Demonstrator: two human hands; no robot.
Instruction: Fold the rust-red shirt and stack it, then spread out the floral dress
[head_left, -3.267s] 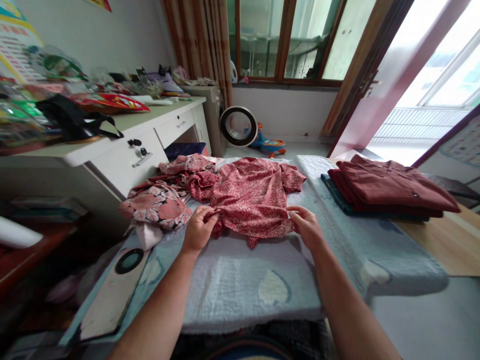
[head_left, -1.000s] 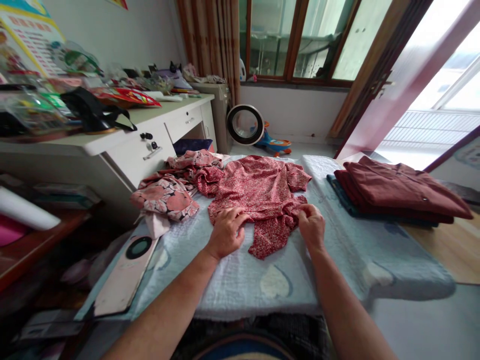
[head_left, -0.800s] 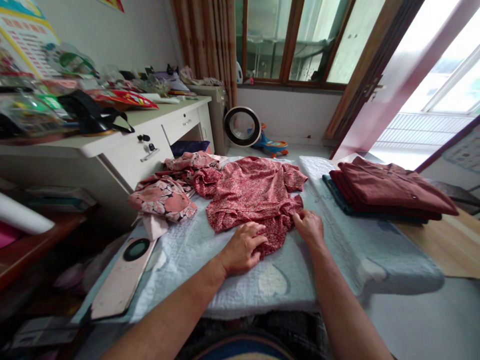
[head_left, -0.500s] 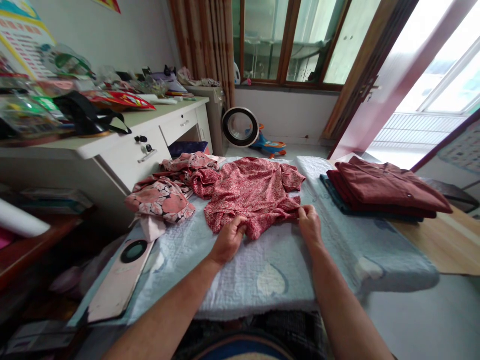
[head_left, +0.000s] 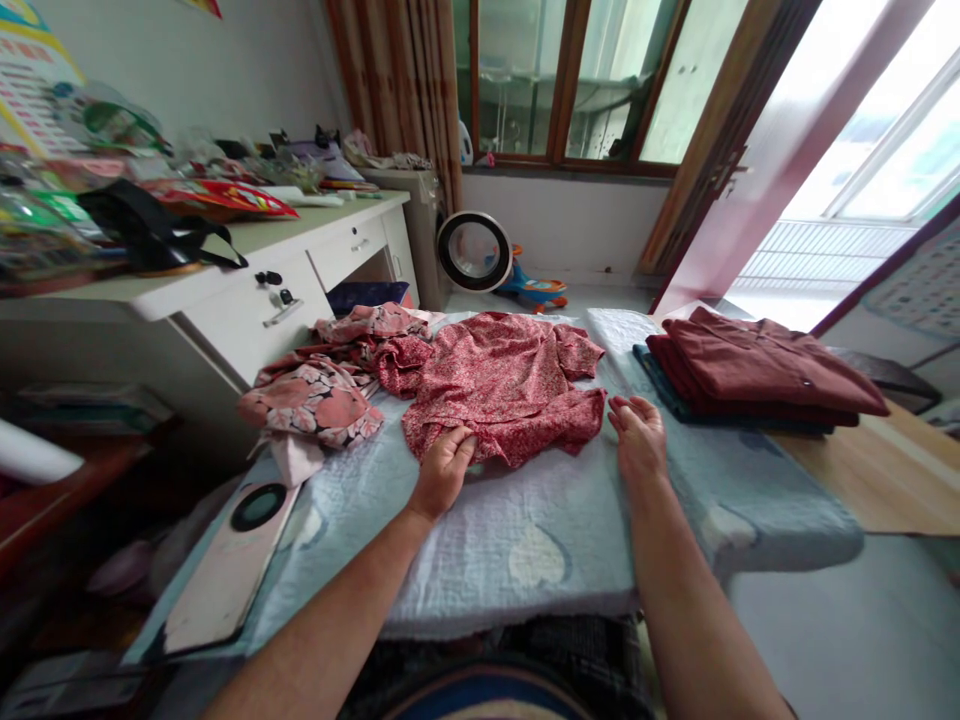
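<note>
A red floral short-sleeved shirt point(head_left: 502, 370) lies spread on the blue cloth point(head_left: 480, 560) with heart patterns, its near edge bunched and wrinkled. My left hand point(head_left: 444, 468) pinches the shirt's near edge, left of its middle. Just off the shirt's near right corner is my right hand point(head_left: 639, 432), fingers apart and nothing in them. Against the shirt's left side sits a crumpled pink-and-black flowered garment point(head_left: 322, 400).
Folded dark red clothes point(head_left: 772, 370) are stacked at the right, by a wooden board point(head_left: 847, 480). A pale panel with a black ring point(head_left: 217, 580) lies at the left edge. Behind stand a cluttered white desk point(head_left: 277, 280) and a round washer door point(head_left: 474, 252).
My right hand has let go of the shirt's near right corner and moved slightly right, its fingers opening. My left hand still holds the near edge, shifted a little left in view.
</note>
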